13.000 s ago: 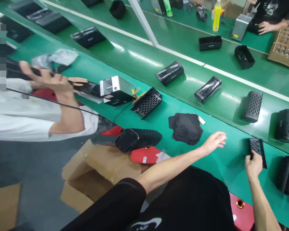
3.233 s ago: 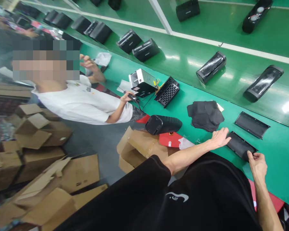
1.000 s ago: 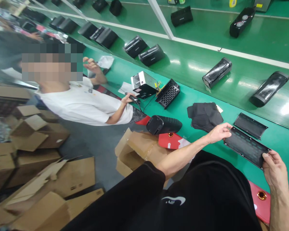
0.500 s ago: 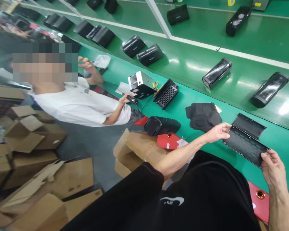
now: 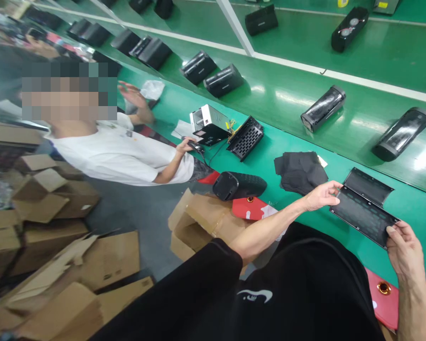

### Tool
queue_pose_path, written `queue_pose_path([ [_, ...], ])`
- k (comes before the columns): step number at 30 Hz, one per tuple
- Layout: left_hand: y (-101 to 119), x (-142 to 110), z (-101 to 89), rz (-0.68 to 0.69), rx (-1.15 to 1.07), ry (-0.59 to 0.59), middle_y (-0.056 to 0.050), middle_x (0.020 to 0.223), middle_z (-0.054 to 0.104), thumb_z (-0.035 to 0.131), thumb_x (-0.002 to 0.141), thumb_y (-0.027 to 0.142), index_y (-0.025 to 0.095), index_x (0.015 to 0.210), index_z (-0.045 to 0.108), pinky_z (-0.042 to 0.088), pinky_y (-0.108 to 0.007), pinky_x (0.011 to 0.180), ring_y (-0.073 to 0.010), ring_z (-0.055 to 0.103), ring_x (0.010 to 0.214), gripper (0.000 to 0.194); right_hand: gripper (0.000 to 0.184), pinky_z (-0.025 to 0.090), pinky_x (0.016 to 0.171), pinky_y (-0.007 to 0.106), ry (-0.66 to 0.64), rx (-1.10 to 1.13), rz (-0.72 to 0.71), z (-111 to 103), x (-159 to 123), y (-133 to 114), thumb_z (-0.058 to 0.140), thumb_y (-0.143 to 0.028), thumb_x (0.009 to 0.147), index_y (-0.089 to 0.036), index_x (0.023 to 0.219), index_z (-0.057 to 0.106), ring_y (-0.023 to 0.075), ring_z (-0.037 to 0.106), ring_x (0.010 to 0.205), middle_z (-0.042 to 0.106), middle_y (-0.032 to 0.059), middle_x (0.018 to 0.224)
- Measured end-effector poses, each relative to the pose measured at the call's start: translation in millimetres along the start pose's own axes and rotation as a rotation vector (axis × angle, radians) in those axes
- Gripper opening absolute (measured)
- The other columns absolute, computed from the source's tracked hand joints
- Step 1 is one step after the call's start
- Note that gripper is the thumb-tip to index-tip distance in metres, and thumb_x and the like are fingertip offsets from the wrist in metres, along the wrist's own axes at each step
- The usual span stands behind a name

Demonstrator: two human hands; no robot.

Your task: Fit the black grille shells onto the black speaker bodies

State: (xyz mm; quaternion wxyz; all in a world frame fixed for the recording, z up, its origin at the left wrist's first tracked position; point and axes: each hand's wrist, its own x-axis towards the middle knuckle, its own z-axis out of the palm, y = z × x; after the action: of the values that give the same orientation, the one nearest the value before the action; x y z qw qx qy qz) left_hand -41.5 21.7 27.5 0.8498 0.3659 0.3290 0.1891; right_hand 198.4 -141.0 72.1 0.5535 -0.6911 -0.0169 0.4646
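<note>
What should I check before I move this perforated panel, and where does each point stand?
1. Left hand gripping one end of the perforated panel: ok.
2. Right hand gripping the other end: ok.
3. Held panel not touching the second panel behind it: cannot tell, they overlap in view.
4. Stack of black sheets clear of the held panel: ok.
5. Lining inside the held panel fully stuck down: cannot tell.
6. Co-worker's hands away from the panel: ok.
</note>
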Motion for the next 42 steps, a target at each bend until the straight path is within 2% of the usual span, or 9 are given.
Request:
queue_pose_path([
  [6,1,-1,-0.9,0.008,-0.032,-0.007,0.0,0.093,0.065,0.095,0.066,0.038,0.017,0.121,0.061,0.04,-0.025,0.072,-0.008,0.056,0.072,0.068,0.06,0.026,0.046,0.014,0.0,0.013,0.026,1,0,-1,0.104,-0.038,0.047,-0.021,0.09,0.066,0.0029,0.038,0.052,0.056,-0.0061,0.068],
  [14,3,-1,-1.8,0.011,-0.03,0.016,0.002,0.092,0.062,0.096,0.064,0.036,0.018,0.121,0.063,0.04,-0.025,0.074,-0.0076,0.054,0.074,0.067,0.062,0.04,0.054,0.014,0.005,0.019,0.013,0,3,1,0.105,-0.038,0.046,-0.022,0.091,0.067,0.0066,0.051,0.062,0.059,-0.005,0.072],
  [22,2,1,-4.9,0.039,-0.032,-0.008,0.003,0.092,0.06,0.095,0.069,0.038,0.017,0.122,0.061,0.039,-0.024,0.072,-0.007,0.054,0.073,0.066,0.058,0.033,0.052,0.016,-0.011,0.011,0.009,1,7,2,0.103,-0.037,0.051,-0.022,0.092,0.066,0.0055,0.044,0.058,0.055,-0.0064,0.071],
  [26,1,4,-6.8,0.033,-0.03,-0.01,0.001,0.096,0.063,0.095,0.07,0.04,0.018,0.123,0.061,0.04,-0.025,0.073,-0.0074,0.056,0.074,0.066,0.054,0.036,0.055,0.018,-0.007,0.006,0.008,1,13,2,0.101,-0.038,0.055,-0.021,0.092,0.066,0.007,0.049,0.063,0.059,-0.0043,0.078],
  [31,3,8,-8.2,0.025,-0.026,0.0,-0.001,0.099,0.065,0.096,0.069,0.045,0.019,0.124,0.062,0.041,-0.025,0.074,-0.008,0.057,0.075,0.07,0.054,0.029,0.051,0.018,0.005,0.003,0.01,2,18,-3,0.103,-0.037,0.053,-0.021,0.09,0.067,0.0054,0.042,0.058,0.056,-0.0057,0.075],
  [35,9,8,-10.5,0.043,-0.015,-0.016,-0.004,0.105,0.067,0.095,0.072,0.047,0.02,0.126,0.062,0.046,-0.028,0.081,-0.0122,0.062,0.085,0.069,0.056,0.033,0.053,0.018,0.008,0.01,0.002,6,20,-8,0.104,-0.038,0.052,-0.021,0.091,0.068,0.0055,0.045,0.062,0.06,-0.0047,0.081],
  [42,19,8,-16.1,0.07,-0.003,-0.036,-0.008,0.112,0.068,0.095,0.076,0.045,0.02,0.13,0.065,0.049,-0.031,0.088,-0.0163,0.064,0.097,0.067,0.053,0.044,0.065,0.021,-0.042,-0.027,-0.089,12,25,-15,0.103,-0.037,0.055,-0.021,0.093,0.069,0.0077,0.05,0.066,0.056,-0.006,0.073],
])
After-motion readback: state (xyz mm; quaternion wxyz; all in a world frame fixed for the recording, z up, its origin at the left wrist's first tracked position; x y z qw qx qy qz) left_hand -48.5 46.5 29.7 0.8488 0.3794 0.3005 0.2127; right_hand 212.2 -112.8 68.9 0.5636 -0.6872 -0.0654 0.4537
